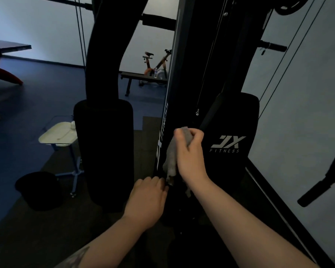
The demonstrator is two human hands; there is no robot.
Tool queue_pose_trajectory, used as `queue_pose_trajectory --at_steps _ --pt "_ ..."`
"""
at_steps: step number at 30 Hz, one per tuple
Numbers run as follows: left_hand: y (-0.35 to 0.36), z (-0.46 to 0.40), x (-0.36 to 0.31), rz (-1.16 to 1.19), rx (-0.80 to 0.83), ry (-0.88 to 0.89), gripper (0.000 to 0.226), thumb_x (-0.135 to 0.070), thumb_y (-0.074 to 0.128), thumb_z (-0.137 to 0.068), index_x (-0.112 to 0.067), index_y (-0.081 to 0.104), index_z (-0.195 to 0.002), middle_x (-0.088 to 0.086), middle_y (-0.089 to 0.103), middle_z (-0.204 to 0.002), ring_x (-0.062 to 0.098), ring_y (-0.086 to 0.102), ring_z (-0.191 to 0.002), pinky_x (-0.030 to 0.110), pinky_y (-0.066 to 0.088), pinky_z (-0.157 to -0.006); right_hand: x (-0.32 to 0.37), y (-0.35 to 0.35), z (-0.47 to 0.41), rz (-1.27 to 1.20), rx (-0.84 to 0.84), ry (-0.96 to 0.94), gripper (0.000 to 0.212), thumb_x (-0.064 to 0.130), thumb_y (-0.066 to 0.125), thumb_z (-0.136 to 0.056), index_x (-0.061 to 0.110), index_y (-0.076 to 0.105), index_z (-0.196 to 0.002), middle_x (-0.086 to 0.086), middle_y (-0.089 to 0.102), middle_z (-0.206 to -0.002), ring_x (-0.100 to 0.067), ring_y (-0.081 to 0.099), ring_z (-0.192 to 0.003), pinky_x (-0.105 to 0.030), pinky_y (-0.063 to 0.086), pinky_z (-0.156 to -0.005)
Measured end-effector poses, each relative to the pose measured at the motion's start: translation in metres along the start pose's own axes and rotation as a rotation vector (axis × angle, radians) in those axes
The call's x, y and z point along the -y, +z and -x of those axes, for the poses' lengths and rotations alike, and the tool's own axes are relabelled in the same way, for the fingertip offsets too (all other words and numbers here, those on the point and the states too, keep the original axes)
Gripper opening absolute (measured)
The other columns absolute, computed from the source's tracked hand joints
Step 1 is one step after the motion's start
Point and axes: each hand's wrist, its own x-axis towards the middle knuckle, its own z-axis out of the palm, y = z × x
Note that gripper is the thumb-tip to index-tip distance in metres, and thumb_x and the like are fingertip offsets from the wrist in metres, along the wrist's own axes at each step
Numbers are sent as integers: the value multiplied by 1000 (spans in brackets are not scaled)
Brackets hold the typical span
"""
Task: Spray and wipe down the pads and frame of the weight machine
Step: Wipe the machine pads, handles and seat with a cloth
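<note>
Right hand (190, 151) gripping cloth (170, 157) against frame (174, 74)

Right hand (190, 151) grips a grey cloth (171, 159) against the black frame upright (170, 84). Left hand (149, 198) fingers touch the upright just below the cloth.

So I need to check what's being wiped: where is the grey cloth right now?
The crumpled grey cloth is at the middle of the head view, held in the right hand against the black upright frame post, just left of the black back pad.
</note>
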Motion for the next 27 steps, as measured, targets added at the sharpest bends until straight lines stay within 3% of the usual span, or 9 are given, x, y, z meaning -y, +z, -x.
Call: queue_pose_trajectory --at_steps 2,5,8,13,15,18,22,25,27 --pt "2 0 0 -2 -17 16 17 -27 53 -86 -23 59 -71 -3 54 -63 18 50 -53 34 40 -49 -8 -1 10 78 35 -54 44 51 60 -87 35 29 -115 8 52 -109 -6 57 -95 -27 52 -76" --pt "5 1 1 9 -38 0 28 -30 37 -91 -24 55 -71 -4 53 -64 17 50 -55 34 40 -52 -25 -8 23 122 133 -63 44 41 54 -94 36 26 -127 14 52 -109 -1 57 -95 -28 53 -82" --pt "4 2 2 27 -52 -5 29 -30 34 -92 -23 56 -74 -3 55 -65 19 52 -57 34 40 -54 -26 -28 17 118 288 -9 52 36 50 -97 28 24 -142 12 52 -116 -2 55 -104 -14 47 -86" --pt "1 3 0 70 -15 -31 30 -31 32 -93 -21 57 -80 -4 55 -70 18 53 -62 34 39 -58 -38 -51 31 50 263 -4 30 28 53 -97 33 47 -126 15 64 -108 7 60 -100 -11 49 -84" --pt "3 9 0 136 -18 -48 31 -31 32 -94 -21 61 -96 -5 58 -81 16 54 -72 31 40 -69 -51 -56 43 -17 205 82 21 24 55 -97 22 59 -117 8 68 -102 1 65 -96 -15 50 -80" --pt "3 24 -6 275 -29 -122 35 -26 44 -93 -21 53 -126 -5 60 -116 14 53 -107 30 30 -100 -78 -70 65 -4 141 257 16 23 61 -94 19 64 -109 4 71 -99 -5 67 -93 -24 53 -81" --pt "1 46 -36 434 98 -202 71 -22 60 -84 -25 26 -146 -1 27 -154 16 13 -144 35 -1 -117 -106 -96 92 46 33 479 14 26 63 -92 19 64 -104 -4 70 -104 -16 66 -99 -43 53 -93" --pt "10 61 -63 601 333 -38 78 -24 52 -91 -37 0 -148 -17 -20 -155 5 -13 -143 30 0 -119 -114 -115 112 47 -24 588 11 22 61 -94 19 61 -104 -9 67 -109 -23 64 -104 -46 50 -97" --pt "21 67 -76 733 478 -20 74 -23 49 -94 -38 0 -148 -27 -24 -149 0 -9 -143 23 5 -118 -120 -127 126 78 -84 646 13 24 61 -94 17 62 -104 -7 67 -106 -20 64 -102 -41 52 -94"
